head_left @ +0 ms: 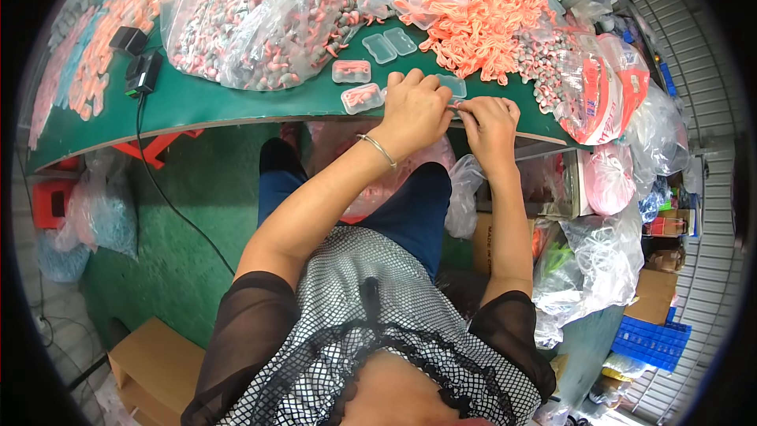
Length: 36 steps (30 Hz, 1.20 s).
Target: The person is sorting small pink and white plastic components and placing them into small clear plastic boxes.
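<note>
My left hand [415,113] is at the front edge of the green table, its fingers curled and pinched. Close on its right, my right hand [490,128] has thumb and fingers pressed together. The fingertips almost meet around something small and dark, too small to name. Left of my left hand lie a small clear plastic case [362,99] with coral cord inside and, behind it, a second filled case [351,72]. An open clear case [389,45] lies flat farther back. Another clear case [452,86] shows partly behind my fingers.
A large clear bag [256,28] of pink-and-grey plugs stands on the table [206,105]. Coral cord loops [489,16] are heaped at the back right, beside loose plugs [544,63]. A black box with a cable [143,73] sits left. Bags [587,268] crowd the right side.
</note>
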{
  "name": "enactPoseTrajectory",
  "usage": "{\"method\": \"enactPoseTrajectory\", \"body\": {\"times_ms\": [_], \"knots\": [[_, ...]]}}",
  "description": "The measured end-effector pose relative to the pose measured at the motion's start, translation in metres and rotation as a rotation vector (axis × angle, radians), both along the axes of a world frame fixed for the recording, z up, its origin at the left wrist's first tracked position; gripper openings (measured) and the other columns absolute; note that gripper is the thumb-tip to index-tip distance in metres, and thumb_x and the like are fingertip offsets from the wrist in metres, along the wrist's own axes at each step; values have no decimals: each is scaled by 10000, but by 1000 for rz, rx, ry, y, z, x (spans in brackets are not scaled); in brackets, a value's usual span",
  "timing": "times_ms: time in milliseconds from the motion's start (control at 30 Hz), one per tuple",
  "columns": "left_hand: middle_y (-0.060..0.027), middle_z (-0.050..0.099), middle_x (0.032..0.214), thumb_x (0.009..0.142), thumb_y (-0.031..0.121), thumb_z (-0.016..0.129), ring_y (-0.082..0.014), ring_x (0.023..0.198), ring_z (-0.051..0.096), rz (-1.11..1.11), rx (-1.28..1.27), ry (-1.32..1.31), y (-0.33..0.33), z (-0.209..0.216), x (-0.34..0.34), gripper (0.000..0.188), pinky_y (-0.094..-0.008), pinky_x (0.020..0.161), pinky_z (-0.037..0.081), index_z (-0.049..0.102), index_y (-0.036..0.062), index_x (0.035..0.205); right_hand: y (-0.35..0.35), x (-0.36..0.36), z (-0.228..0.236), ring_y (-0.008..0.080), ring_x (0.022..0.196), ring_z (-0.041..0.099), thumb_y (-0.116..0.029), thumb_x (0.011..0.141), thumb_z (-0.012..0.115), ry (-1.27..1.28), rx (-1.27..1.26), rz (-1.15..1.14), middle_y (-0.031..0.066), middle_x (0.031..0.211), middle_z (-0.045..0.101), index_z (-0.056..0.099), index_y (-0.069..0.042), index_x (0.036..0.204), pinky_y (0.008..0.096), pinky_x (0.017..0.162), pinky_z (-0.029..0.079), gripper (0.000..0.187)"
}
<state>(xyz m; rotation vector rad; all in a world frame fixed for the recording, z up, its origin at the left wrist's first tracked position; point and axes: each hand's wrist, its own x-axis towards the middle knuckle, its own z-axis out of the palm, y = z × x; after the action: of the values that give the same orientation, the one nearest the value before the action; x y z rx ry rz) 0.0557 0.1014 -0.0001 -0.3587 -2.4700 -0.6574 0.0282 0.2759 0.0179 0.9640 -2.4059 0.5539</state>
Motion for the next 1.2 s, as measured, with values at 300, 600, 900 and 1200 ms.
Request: {"method": "enactPoseTrajectory", "body": {"times_ms": [300, 600, 900, 1200], "knots": [[-19, 619, 883, 685, 281, 767, -222, 894, 563, -36, -75, -41, -7, -1, 0, 306, -410, 777, 365, 699, 145, 951, 10, -22, 3, 237, 776, 626, -101, 794, 697, -80, -107, 0, 57, 793, 658, 682, -88, 846, 383, 774, 433, 56], [-9, 611, 891, 683, 259, 770, -213, 898, 557, -37, -83, -40, -6, -3, 3, 303, -401, 787, 362, 705, 150, 958, 8, -85, -19, 223, 673, 650, -273, 775, 761, 72, -73, -484, 16, 705, 659, 683, -115, 795, 377, 624, 428, 178], [-9, 619, 912, 694, 219, 753, -210, 924, 555, -51, -38, -45, -11, -5, 4, 282, -398, 805, 359, 711, 145, 963, 8, -51, -11, 136, 672, 618, -46, 794, 712, -174, -491, -339, 69, 818, 685, 706, -31, 888, 270, 659, 504, 96], [-1, 648, 947, 674, 202, 769, -208, 945, 566, -67, -18, -170, -14, 4, 6, 332, -399, 799, 351, 693, 141, 991, 0, -17, 1, 226, 777, 613, -85, 771, 714, -76, -12, 47, 29, 818, 653, 692, -104, 878, 359, 787, 418, 112]]}}
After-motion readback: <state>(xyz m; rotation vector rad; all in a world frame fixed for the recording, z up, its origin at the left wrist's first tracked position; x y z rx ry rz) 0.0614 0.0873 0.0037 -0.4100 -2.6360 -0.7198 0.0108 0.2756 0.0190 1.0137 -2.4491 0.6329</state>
